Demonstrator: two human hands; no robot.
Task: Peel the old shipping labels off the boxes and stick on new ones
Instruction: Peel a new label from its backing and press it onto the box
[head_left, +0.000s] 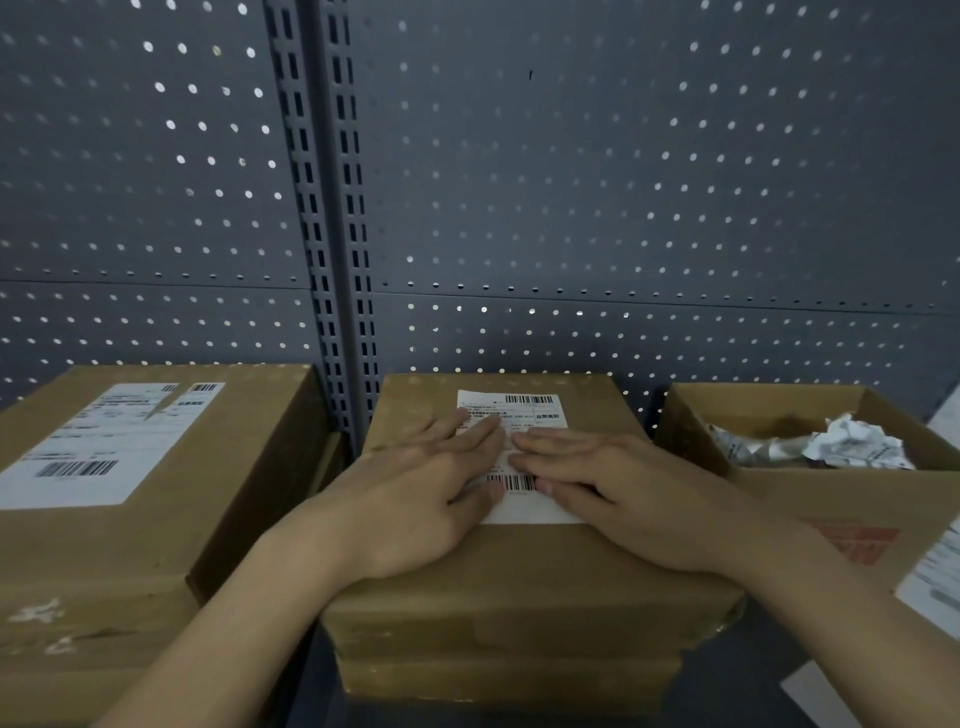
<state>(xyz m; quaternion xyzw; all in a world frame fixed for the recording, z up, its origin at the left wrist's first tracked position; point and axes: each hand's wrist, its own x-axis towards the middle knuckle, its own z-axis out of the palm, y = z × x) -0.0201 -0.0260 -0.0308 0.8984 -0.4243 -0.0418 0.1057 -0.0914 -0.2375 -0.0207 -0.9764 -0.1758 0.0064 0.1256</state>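
A brown cardboard box (519, 566) sits in the middle, stacked on another box. On its top lies a white shipping label (535, 408) with barcodes. My left hand (415, 493) lies flat on the label's left part, fingers straight. My right hand (618, 493) lies flat on the label's right part, fingers straight and pointing left. The fingertips of both hands nearly meet over the label's middle. Much of the label is hidden under the hands.
A larger cardboard box (156, 540) with a white label (98, 447) stands at the left. An open box (810, 499) at the right holds crumpled label paper (831, 441). White sheets (935, 577) lie at the far right. A grey pegboard wall (571, 182) stands behind.
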